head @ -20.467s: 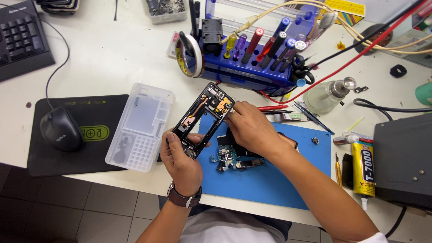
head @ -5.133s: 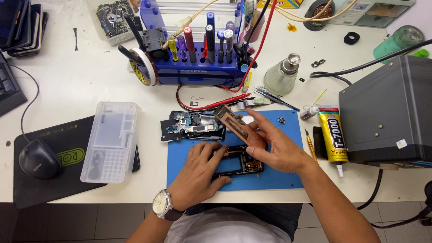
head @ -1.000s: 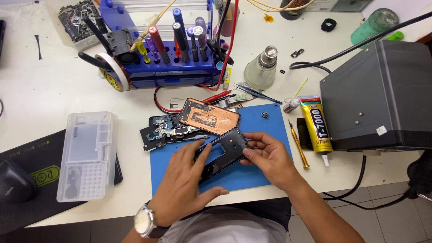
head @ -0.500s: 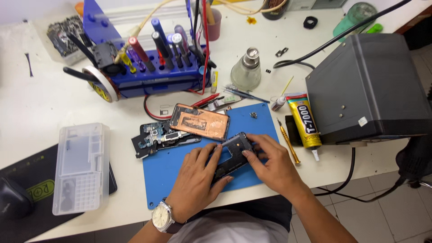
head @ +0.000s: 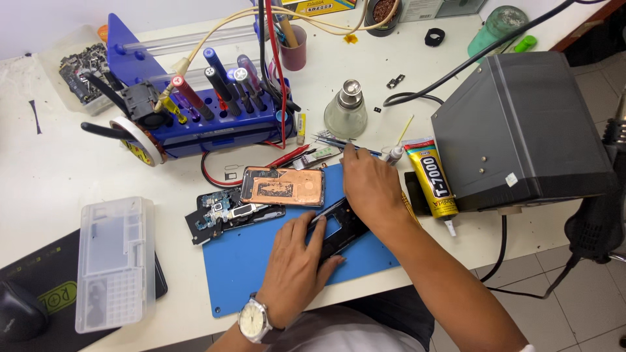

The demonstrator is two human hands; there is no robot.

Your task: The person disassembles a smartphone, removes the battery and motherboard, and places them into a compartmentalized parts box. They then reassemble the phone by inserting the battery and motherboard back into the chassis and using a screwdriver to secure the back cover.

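My left hand (head: pixel 301 257) lies flat on a black phone frame (head: pixel 340 228) and presses it onto the blue work mat (head: pixel 248 267). My right hand (head: pixel 369 182) reaches away from the frame toward the tweezers and thin tools (head: pixel 326 142) at the mat's far edge, its fingertips touching them. A copper-coloured phone panel (head: pixel 282 186) lies on the mat's far left part. Beside the panel sits a black circuit board assembly (head: pixel 222 212). Whether the right hand's fingers grip a tool cannot be told.
A blue screwdriver rack (head: pixel 208 111) stands behind the mat. A glass dispenser bottle (head: pixel 345 109), a glue tube (head: pixel 432 177) and a dark grey box machine (head: pixel 521 127) are to the right. A clear plastic parts box (head: pixel 116 261) lies left, near a mouse (head: pixel 19 319).
My right hand has left the phone frame and moved up to the tools at the mat's far edge. My left hand stays on the frame. The camera has shifted slightly.
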